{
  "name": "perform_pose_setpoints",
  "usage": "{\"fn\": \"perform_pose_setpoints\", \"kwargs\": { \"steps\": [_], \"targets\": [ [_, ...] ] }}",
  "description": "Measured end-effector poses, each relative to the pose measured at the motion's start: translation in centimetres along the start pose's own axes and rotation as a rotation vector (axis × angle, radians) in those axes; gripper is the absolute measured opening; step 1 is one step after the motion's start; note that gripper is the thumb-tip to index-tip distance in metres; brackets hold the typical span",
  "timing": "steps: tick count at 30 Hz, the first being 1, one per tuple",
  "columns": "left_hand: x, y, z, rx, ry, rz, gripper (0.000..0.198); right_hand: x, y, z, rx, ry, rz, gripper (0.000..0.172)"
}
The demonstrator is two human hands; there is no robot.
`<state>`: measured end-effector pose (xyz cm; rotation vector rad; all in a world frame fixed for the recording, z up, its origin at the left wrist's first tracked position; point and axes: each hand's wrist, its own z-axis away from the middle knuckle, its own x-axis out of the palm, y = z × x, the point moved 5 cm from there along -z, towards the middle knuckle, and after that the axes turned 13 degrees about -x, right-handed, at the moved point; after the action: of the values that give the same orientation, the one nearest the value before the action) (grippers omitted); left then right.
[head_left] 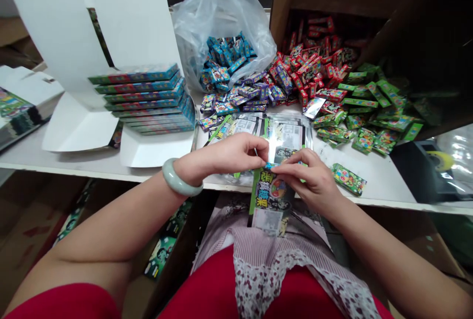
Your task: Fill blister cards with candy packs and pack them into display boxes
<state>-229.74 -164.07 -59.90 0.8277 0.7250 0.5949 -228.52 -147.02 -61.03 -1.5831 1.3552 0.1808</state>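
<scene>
My left hand (236, 154) and my right hand (308, 178) meet at the table's front edge, both pinched on the top of a green printed packet (271, 195) that hangs down over my lap. A small blue box shows at the packet's mouth between my fingertips. My left wrist carries a pale green bangle (179, 178). Just behind my hands lies a stack of flat printed packets (283, 136).
Piles of small boxes cover the white table (377, 181): blue ones in a clear plastic bag (225, 57), purple (251, 94), red (314, 62) and green (369, 112). One green box (349, 179) lies near my right hand. Open white cartons (148, 97) with stacked packs stand left.
</scene>
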Motion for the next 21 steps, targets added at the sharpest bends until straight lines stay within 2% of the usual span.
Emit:
{"fn": "perform_pose_setpoints", "kwargs": {
  "steps": [6,10,13,17,21],
  "targets": [
    [0.6,0.4,2.0,0.081,0.035,-0.041,0.014,0.4,-0.3,0.2,0.047,0.031,-0.025,0.027],
    [0.6,0.0,2.2,0.032,0.090,-0.045,0.015,0.4,-0.5,-0.1,0.001,0.007,-0.003,0.028],
    [0.7,-0.1,2.2,0.020,0.075,-0.023,0.015,0.2,-0.7,-0.4,-0.055,-0.011,0.007,0.027],
    [1.1,-0.2,2.6,0.063,0.057,0.064,0.016,0.1,-0.7,-0.4,-0.021,0.001,-0.012,0.028],
    [1.7,-0.9,2.8,0.090,0.180,0.176,0.012,0.3,-0.7,-0.3,0.004,0.010,0.008,0.025]
  ]
}}
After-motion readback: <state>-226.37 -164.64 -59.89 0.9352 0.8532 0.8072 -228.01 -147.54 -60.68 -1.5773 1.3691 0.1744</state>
